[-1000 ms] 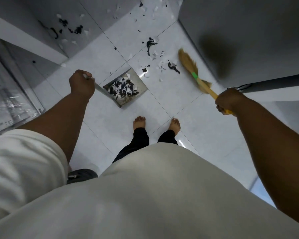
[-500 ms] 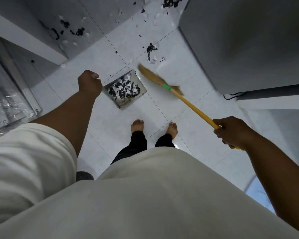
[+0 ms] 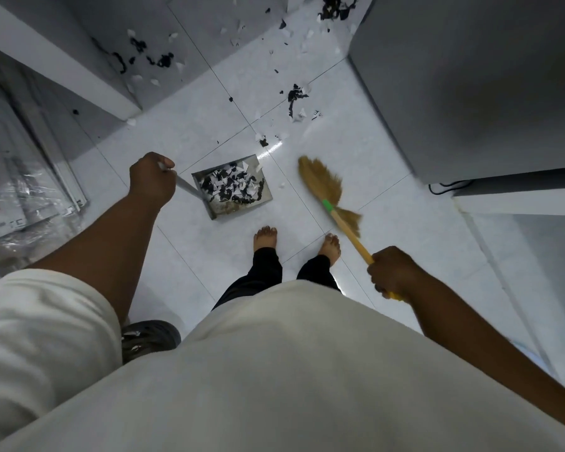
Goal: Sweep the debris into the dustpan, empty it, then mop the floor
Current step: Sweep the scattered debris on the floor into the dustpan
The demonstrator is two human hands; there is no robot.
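A metal dustpan (image 3: 216, 208) rests on the white tiled floor, filled with black and white scraps. My left hand (image 3: 150, 177) grips its long handle at the left. My right hand (image 3: 392, 272) grips the yellow handle of a straw broom (image 3: 322, 184), whose bristles hang just right of the dustpan's open edge. Loose debris (image 3: 296, 99) lies on the floor beyond the dustpan, and more scraps (image 3: 336, 8) sit at the far end.
A grey cabinet (image 3: 470, 86) stands at the right with a black cable at its base. A raised ledge (image 3: 88, 70) with black and white scraps runs along the left. Plastic-wrapped panels (image 3: 20, 177) lean at far left. My bare feet (image 3: 265, 238) stand behind the dustpan.
The broom swept from the debris at the right toward the dustpan mouth, then drew back to the dustpan's right side. My right hand dropped lower. The dustpan stayed in place.
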